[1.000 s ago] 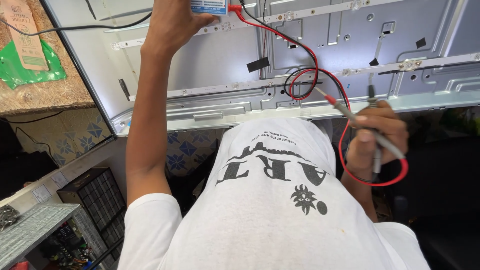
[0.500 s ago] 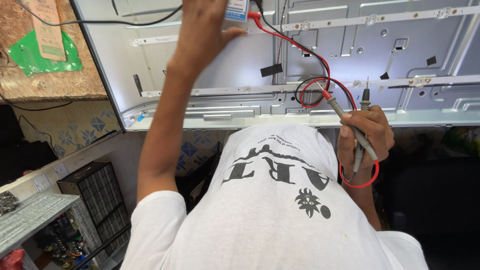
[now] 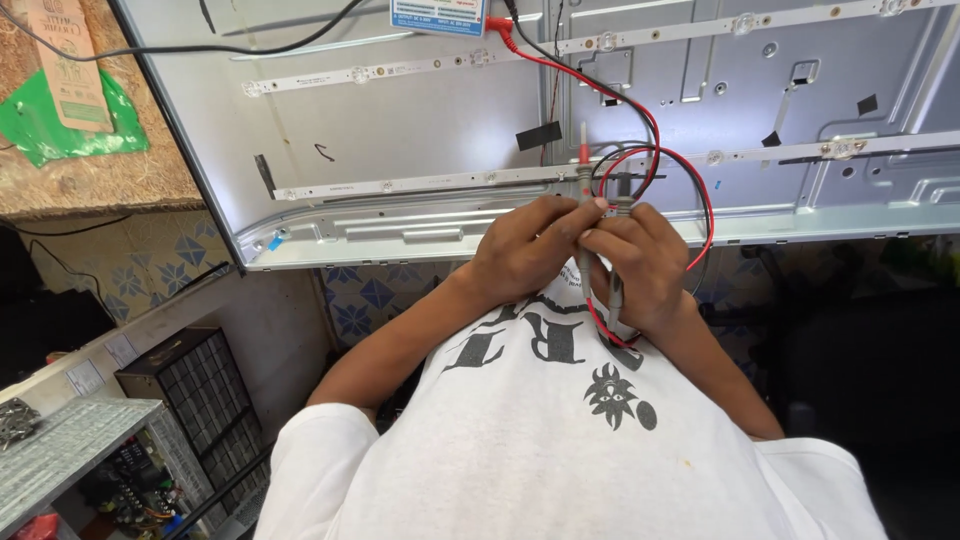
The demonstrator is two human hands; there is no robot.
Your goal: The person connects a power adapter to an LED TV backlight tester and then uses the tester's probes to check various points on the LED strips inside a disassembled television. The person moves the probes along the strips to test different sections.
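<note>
left hand pinching thin red probe | right hand gripping slim black probe | glossy looped wires | ribbed metal panel

Metal panel (light strips on it)

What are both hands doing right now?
Left hand: closed, holding the red test probe.
Right hand: closed, holding the black test probe.
</note>
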